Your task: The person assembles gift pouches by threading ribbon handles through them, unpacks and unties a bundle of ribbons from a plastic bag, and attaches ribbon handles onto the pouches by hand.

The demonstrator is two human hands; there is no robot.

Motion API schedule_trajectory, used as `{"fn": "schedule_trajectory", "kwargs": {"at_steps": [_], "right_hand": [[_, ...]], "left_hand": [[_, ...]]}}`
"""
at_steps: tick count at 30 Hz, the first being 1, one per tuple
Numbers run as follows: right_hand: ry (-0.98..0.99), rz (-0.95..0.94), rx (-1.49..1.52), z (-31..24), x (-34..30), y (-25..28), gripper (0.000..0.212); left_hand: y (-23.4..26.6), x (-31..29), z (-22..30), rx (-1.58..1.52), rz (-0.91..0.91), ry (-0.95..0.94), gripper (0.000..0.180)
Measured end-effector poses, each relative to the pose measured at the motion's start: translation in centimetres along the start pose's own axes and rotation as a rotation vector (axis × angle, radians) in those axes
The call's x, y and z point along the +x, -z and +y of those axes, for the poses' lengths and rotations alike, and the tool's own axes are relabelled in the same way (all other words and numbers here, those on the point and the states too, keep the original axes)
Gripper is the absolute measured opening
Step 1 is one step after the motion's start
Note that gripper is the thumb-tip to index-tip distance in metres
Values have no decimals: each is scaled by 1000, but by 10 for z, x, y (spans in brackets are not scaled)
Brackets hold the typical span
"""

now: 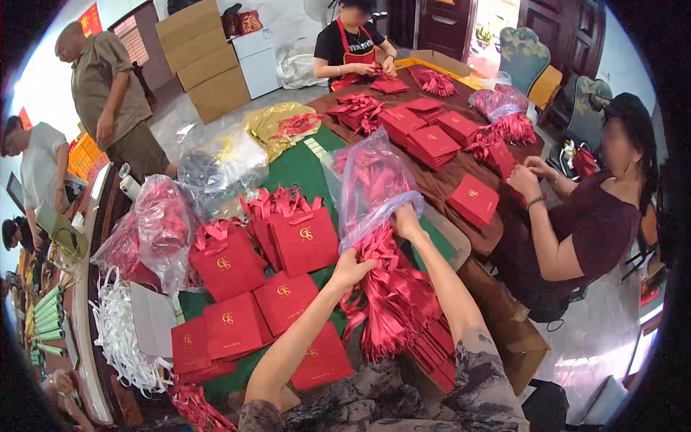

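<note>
A bundle of red satin ribbons (396, 309) hangs in front of me, its lower ends spread over red paper bags. Around the bundle's upper part sits a translucent plastic bag (371, 191) with more red ribbon inside. My left hand (353, 270) is closed on the ribbons just below the bag's mouth. On the other side, my right hand (408, 222) grips the plastic bag's gathered rim; its fingertips are partly hidden. Left of the bundle stand red paper gift bags (304, 241) with gold marks and ribbon handles. More red gift bags (234, 327) lie flat in stacks nearby.
White ribbon strips (129, 338) pile up at the left, near plastic bags of red material (164, 227). Across the brown-covered table, one person (353, 50) handles red ribbon; another (576, 216) sits at the right. Red bag stacks (432, 144) lie between them. A cardboard box (511, 324) stands at my right.
</note>
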State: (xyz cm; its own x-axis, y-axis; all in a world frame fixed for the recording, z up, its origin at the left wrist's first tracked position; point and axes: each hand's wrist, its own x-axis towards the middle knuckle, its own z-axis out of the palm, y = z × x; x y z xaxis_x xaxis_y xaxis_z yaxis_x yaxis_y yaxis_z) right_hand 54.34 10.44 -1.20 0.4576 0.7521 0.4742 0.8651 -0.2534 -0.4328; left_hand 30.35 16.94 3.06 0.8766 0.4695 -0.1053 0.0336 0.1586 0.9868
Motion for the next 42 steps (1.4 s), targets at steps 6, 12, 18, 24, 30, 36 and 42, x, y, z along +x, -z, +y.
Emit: {"fn": "schedule_trajectory", "kwargs": {"at_steps": [6, 12, 18, 24, 30, 36, 42], "right_hand": [[-132, -104, -31, 46, 21, -10, 38], [-210, -109, 107, 64, 11, 18, 17], [-279, 175, 111, -20, -42, 64, 21], [-328, 263, 104, -81, -87, 98, 17], [-322, 333, 250, -109, -90, 86, 42], [-350, 287, 320, -96, -119, 84, 21], [-171, 440, 104, -131, -119, 121, 23]], "left_hand": [[-4, 0, 5, 14, -102, 116, 40], [-20, -9, 14, -134, -91, 47, 43], [-25, -6, -13, -99, 86, 13, 50], [-37, -7, -21, -59, 219, -35, 45], [-57, -21, -5, -10, 294, -125, 43], [-59, -24, -14, -18, 344, -184, 43], [-62, -26, -23, -127, 385, -221, 44]]}}
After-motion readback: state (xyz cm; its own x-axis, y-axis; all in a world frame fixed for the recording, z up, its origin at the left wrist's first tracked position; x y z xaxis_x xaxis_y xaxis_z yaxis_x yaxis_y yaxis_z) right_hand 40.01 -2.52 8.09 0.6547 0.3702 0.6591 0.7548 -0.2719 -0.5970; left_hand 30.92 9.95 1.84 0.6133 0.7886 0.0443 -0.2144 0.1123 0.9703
